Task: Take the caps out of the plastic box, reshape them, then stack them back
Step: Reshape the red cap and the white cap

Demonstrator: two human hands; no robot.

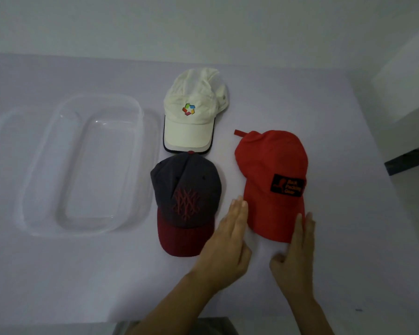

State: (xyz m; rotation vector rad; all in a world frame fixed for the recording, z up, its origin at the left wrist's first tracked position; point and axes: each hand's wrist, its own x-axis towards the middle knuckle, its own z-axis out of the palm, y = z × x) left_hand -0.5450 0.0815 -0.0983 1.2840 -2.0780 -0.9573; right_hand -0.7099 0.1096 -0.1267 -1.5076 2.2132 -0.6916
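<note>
- Left hand [228, 240], nearest the viewer: fingers straight and pressed together, set edge-on just beside the near left side of the red cap [271, 170]. Whether it touched the fabric could not be told.
- Right hand [298, 247]: fingers straight and together, lying along the right edge of the red cap's brim, thumb spread toward the table. Neither hand gripped anything.
- Red cap: lay on the table to the right of the other two, brim toward the viewer, crown rounded.
- Dark cap [186, 189], with a maroon brim: lay just left of the red cap. The white cap [191, 117] lay beyond it, its brim meeting the dark cap's crown.
- Plastic box [140, 122]: clear, stood at the left beside the caps and held no cap.
- Progress (a judgement): removal looked complete. Reshaping appeared to be on the red cap. Stacking the caps back in the box remained to be done.
- Surface and room: a pale lilac-white table [58, 274], a plain pale wall [203, 25] behind it, and a dark ledge [411, 160] beyond the table's right edge.
</note>
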